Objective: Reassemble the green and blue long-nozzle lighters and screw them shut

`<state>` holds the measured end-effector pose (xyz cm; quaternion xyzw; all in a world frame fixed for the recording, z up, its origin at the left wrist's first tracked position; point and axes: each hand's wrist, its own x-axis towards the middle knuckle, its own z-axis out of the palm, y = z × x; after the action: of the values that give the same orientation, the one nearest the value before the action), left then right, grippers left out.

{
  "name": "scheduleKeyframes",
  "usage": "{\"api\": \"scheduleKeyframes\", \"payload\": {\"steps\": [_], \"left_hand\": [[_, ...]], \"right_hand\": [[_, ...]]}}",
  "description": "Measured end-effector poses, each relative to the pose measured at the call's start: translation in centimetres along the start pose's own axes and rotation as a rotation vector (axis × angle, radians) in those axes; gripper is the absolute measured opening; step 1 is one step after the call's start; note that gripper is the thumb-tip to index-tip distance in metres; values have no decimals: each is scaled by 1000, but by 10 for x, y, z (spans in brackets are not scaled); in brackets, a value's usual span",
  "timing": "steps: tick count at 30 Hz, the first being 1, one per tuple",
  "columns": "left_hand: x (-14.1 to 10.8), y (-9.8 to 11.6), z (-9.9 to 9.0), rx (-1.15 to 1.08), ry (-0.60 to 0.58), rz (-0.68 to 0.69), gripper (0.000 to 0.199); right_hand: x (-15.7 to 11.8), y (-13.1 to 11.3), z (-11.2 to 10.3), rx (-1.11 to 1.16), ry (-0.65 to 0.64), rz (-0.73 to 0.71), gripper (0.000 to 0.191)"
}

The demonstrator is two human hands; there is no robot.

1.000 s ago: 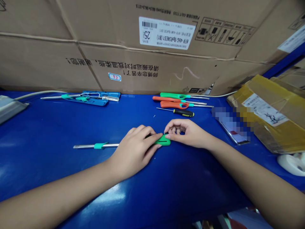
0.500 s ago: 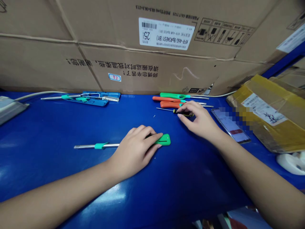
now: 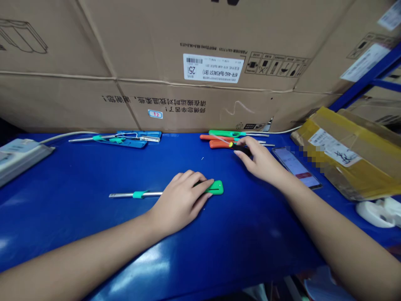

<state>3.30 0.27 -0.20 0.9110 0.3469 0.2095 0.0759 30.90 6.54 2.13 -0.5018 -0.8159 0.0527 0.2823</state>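
Left hand: my left hand (image 3: 180, 200) lies over the green-handled tool (image 3: 217, 184), thumb and fingers closed around its grip, so much of the grip is hidden under my palm.

Right hand: my right hand (image 3: 261, 161) has thumb and fingertips pinched on the black handle of the screwdriver (image 3: 242, 149); the other fingers are curled, and I can't tell how firmly they bear.

Green-handled tool: on the bench (image 3: 125, 238) in front of me, long axis running left to right. The green end with the dark slot pokes out to the right of my left fingers; the metal tube (image 3: 122, 195) with its turquoise collar (image 3: 138, 195) reaches out to the left.

Screwdriver: the shaft slants from the yellow collar (image 3: 231, 145) away from me and to the left, in view across the orange-handled tools (image 3: 215, 144). I can't tell whether it touches them.

Green end from right hand: to the left and closer to my body, with a gap between. The shaft points left but past it, on the far side. My left hand is nearer, already touching the grip.

Farther off: the opened blue casing (image 3: 130, 143) lies to the left near the carton (image 3: 175, 94); the phone (image 3: 296, 167) is just right of my right hand.
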Motion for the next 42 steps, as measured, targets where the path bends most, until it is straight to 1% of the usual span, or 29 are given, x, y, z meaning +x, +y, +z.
{"api": "scheduleKeyframes", "payload": {"steps": [2,3,4,6,8,9,11,14,18,21,24,28,31,35,42], "left_hand": [[0,0,0,1,-1,1,33],[0,0,0,0,-1,1,33],[0,0,-1,-3,-2,1,33],[0,1,-2,-10,-8,-3,33],[0,1,-3,-18,-18,-9,33],[0,1,-3,-21,-23,-11,33],[1,1,-3,-24,-24,-11,33],[1,1,-3,-31,-18,-7,33],[1,1,-3,-39,-22,4,33],[0,1,-2,-40,-27,5,33],[1,1,-2,-39,-29,5,34],[2,1,-2,-40,-30,12,34],[2,1,-2,-41,-34,12,34],[1,0,-2,-41,-36,10,34],[1,1,-1,-37,-32,12,33]], "right_hand": [[1,-8,-2,93,70,30,23],[1,-13,-4,182,94,61,25],[1,-17,-6,303,114,100,26],[2,-26,-12,615,148,201,26],[2,-33,-19,888,204,288,33],[3,-36,-23,975,240,315,37],[3,-39,-29,1046,317,319,37],[1,-43,-33,975,405,249,29],[-9,-55,-30,849,419,129,27],[-16,-66,-25,826,418,82,22],[-19,-72,-21,826,380,76,20],[-20,-75,-19,804,310,100,27],[-21,-75,-17,806,274,86,29],[-21,-75,-16,832,258,60,25],[-22,-75,-16,791,272,93,31]]}}
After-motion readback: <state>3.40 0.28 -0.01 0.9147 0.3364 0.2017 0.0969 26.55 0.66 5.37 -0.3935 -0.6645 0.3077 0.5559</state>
